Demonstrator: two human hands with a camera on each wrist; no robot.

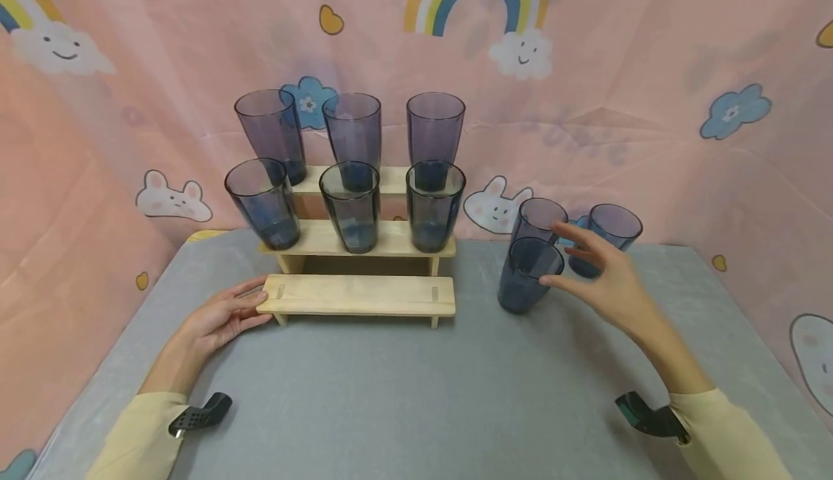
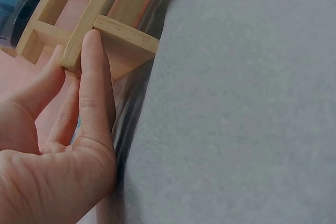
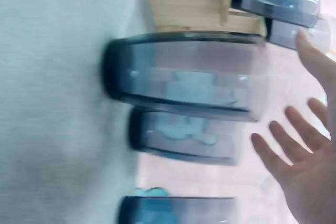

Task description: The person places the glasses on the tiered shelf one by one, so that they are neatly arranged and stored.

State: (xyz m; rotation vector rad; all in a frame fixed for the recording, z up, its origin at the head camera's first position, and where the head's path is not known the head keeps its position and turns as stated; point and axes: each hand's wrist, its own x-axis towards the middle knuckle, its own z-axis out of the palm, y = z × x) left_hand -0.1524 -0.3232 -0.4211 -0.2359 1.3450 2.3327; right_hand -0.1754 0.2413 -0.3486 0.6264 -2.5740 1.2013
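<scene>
A three-step wooden stand carries tinted glass tumblers on its upper two steps. At the left end of its lowest step, my left hand pinches the board between thumb and fingers, as the left wrist view shows on the wooden edge. My right hand is beside the nearest tumbler on the table, fingers spread and thumb apart from them. In the right wrist view a gap shows between that tumbler and the fingertips.
Behind the nearest tumbler stand a second tumbler and a third, partly hidden by the right hand. Three tumblers line the top step, one of them at the left, and three the middle step. A pink patterned cloth hangs behind the grey table.
</scene>
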